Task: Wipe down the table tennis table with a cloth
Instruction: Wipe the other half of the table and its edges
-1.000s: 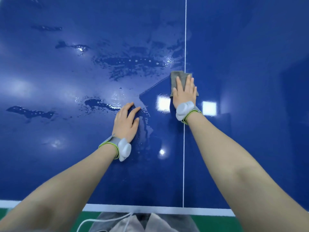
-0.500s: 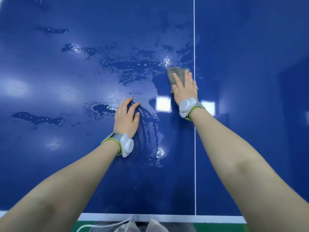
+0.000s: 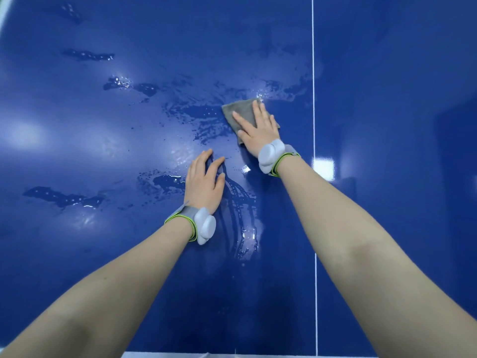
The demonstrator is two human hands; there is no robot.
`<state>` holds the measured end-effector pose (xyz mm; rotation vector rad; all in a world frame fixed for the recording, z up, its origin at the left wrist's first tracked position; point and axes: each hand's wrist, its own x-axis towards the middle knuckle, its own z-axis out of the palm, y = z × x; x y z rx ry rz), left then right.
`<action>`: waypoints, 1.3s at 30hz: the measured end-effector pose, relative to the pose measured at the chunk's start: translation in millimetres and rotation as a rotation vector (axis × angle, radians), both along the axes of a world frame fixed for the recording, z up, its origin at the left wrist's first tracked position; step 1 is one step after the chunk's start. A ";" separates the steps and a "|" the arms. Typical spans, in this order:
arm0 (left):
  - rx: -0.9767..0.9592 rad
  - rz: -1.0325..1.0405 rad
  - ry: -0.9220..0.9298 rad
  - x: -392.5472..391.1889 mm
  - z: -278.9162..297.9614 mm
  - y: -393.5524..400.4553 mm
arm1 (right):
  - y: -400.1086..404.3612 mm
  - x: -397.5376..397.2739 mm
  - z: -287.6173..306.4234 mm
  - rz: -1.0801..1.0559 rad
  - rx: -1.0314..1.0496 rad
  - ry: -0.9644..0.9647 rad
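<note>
The blue table tennis table fills the head view, glossy and wet in patches. A grey cloth lies flat on it, left of the white centre line. My right hand presses on the cloth with straight fingers, covering its near half. My left hand rests flat on the bare table, closer to me and to the left of the cloth, fingers spread. Both wrists carry grey bands with white pods.
Puddles and water smears lie across the table's left half, with wet streaks between my hands. The table's white near edge shows at the bottom of the view.
My right hand has slid the cloth leftwards, away from the white centre line and into the wet smear. My left hand has stayed planted on the table.
</note>
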<state>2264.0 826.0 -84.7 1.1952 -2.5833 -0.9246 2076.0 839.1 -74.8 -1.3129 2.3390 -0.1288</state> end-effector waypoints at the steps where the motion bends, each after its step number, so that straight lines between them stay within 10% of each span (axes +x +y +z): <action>1: 0.003 0.000 0.005 -1.0 -0.9 -2.0 | 1.7 -6.6 -0.7 -0.003 -0.013 -0.009; 9: 0.027 -0.016 0.011 -3.5 -1.3 -12.2 | 2.9 -53.2 -6.8 -0.650 0.068 0.118; 19: 0.023 -0.057 0.004 5.3 -1.1 -15.1 | -22.1 33.4 -3.5 0.090 -0.035 0.027; 28: 0.055 -0.071 0.021 32.2 1.5 -6.1 | 33.5 21.1 -8.5 -0.414 0.017 0.136; 39: 0.014 -0.089 0.011 54.2 1.9 8.7 | 48.9 108.5 -7.2 -0.020 -0.015 0.130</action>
